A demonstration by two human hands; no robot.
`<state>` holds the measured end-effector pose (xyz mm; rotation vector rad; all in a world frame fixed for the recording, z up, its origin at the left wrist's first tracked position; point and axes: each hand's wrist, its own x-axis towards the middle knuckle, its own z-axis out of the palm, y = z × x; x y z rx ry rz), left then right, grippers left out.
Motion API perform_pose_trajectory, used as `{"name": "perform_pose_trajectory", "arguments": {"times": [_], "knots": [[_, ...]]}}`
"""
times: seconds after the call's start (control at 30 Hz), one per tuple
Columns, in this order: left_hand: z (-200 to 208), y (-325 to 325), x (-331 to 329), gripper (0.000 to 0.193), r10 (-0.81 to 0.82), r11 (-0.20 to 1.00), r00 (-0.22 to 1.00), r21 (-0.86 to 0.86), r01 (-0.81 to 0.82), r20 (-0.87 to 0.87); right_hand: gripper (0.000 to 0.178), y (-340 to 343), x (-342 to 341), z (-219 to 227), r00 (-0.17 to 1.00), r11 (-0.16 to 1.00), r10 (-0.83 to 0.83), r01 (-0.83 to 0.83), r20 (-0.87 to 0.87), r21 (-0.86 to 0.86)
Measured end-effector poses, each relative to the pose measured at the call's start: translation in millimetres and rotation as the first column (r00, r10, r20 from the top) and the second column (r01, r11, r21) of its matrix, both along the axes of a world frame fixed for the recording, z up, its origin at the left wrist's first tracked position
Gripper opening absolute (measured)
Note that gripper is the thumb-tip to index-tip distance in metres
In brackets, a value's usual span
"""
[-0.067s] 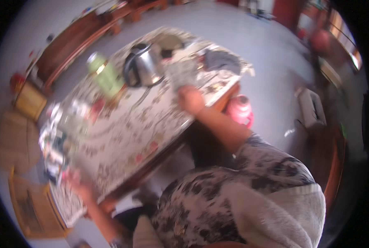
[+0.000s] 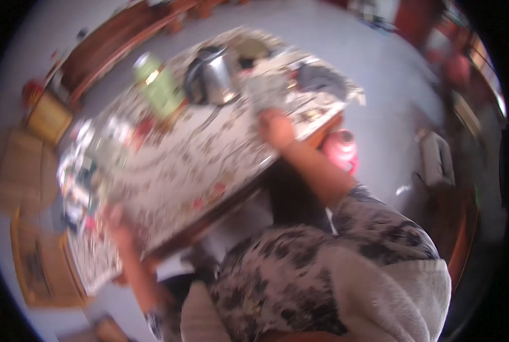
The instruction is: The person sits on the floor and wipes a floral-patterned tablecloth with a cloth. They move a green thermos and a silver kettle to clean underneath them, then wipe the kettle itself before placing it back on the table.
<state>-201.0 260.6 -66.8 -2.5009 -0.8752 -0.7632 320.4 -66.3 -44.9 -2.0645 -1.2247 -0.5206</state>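
Observation:
A low table with a floral cloth (image 2: pixel 169 176) stretches out in front of me. My right hand (image 2: pixel 277 130) is over its right part with the fingers curled, at the near side of a pale, see-through thing (image 2: pixel 267 90). Blur hides whether the fingers hold it. My left hand (image 2: pixel 119 225) is over the left near end of the table, beside a cluster of small mixed items (image 2: pixel 78 194); its fingers are smeared by motion. Beyond the hands stand a steel kettle with a black handle (image 2: pixel 217 77) and a light green flask (image 2: pixel 158 88).
A dark grey cloth-like bundle (image 2: pixel 321 81) lies at the table's right end. On the floor past that edge stands a pink thermos (image 2: pixel 341 149). Wooden stools (image 2: pixel 43 268) stand at the left, and a long wooden bench (image 2: pixel 109 45) lies behind. A white box-like thing (image 2: pixel 437 157) is at the right.
The whole view has shifted, so the table sits slightly higher and further right. My left hand has moved a little right and away from me. My right hand keeps its place by the pale thing.

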Motion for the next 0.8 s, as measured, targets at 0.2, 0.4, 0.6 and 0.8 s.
{"name": "perform_pose_trajectory", "arguments": {"times": [0.2,0.4,0.6,0.8], "knots": [[31,-221,223,0.03,-0.29,0.867,0.891,-0.299,0.399,0.349,0.016,-9,3,0,0.998,0.992,0.05,-0.043,-0.047,0.122],[68,-288,227,0.033,-0.27,0.085,0.816,-0.831,0.55,0.512,0.021,0,17,1,0.999,1.0,-0.003,0.003,0.035,0.012],[82,-174,158,0.04,-0.08,0.828,0.747,-0.373,0.418,0.659,0.021,-2,-20,-18,0.989,0.995,0.067,-0.057,-0.129,0.083],[-18,21,85,0.051,0.349,0.931,0.799,0.084,-0.355,-0.49,0.033,-5,-16,11,0.98,0.992,0.099,-0.083,-0.172,0.095]]}}
